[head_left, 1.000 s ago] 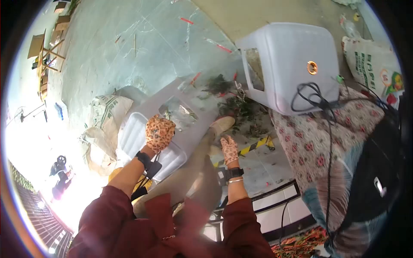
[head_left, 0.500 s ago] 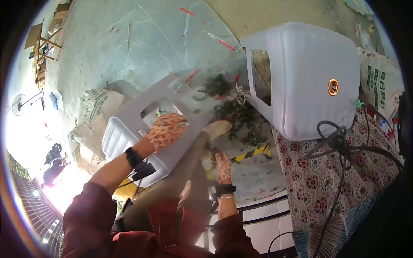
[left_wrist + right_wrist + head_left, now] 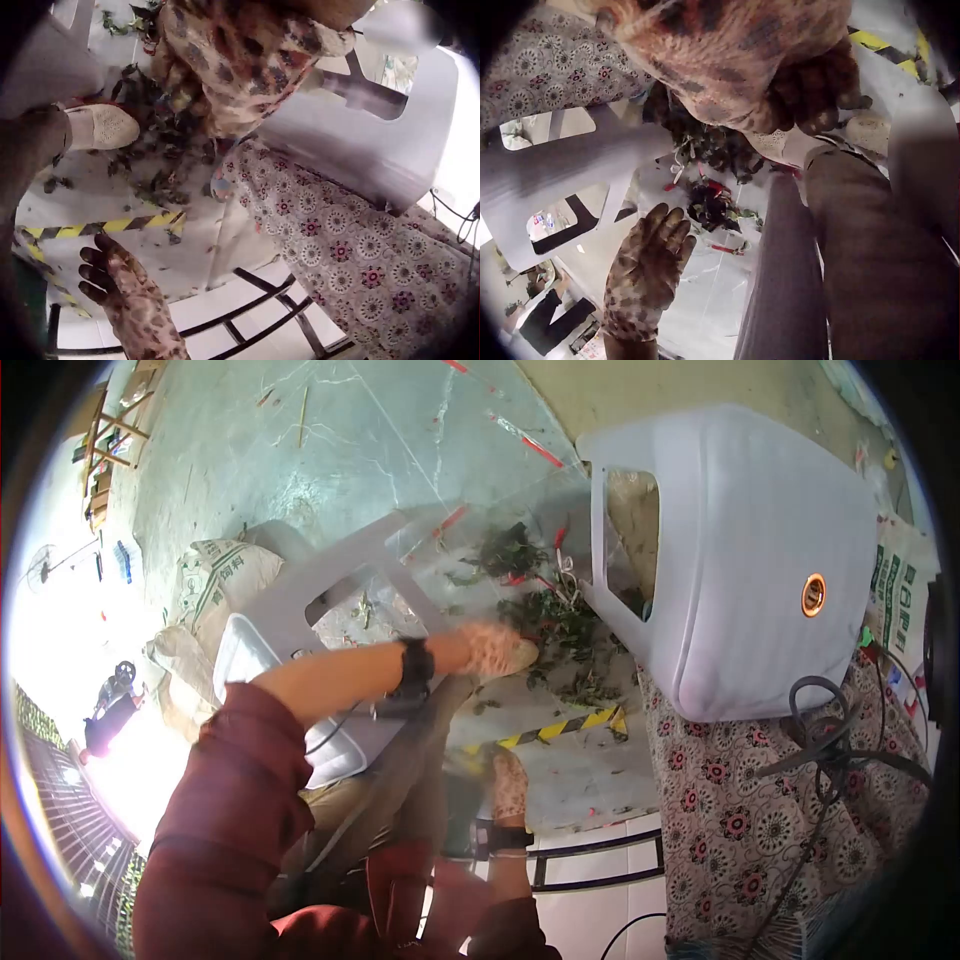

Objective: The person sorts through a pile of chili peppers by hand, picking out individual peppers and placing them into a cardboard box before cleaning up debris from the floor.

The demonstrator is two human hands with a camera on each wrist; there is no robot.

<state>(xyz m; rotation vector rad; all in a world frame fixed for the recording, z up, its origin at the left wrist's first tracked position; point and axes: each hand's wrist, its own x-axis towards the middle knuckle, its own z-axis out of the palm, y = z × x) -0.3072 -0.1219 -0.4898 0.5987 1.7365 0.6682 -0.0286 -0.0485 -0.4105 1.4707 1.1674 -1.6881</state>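
Observation:
A pile of green leaves and red chillies (image 3: pixel 555 625) lies on the floor beside a big white plastic container (image 3: pixel 740 550). My left hand (image 3: pixel 478 649), in a leopard-print glove, reaches across my knee to the pile's near edge, by my beige shoe (image 3: pixel 97 127). Its fingers are straight in the right wrist view (image 3: pixel 649 270) and hold nothing. The right hand (image 3: pixel 508 785), gloved the same way, hangs low by my leg over the floor. Its fingers are loosely curled (image 3: pixel 124 300) and hold nothing.
A tipped white plastic chair (image 3: pixel 340 610) and a white crate (image 3: pixel 240 660) lie to the left, with printed sacks (image 3: pixel 215 590) behind them. Yellow-black tape (image 3: pixel 545 730) crosses the floor. A floral cloth (image 3: pixel 760 810) with black cables (image 3: pixel 840 740) lies at right.
My left hand has left the white chair and swung right to the leaf pile. The right hand has dropped lower beside my leg. The view has tilted toward the container.

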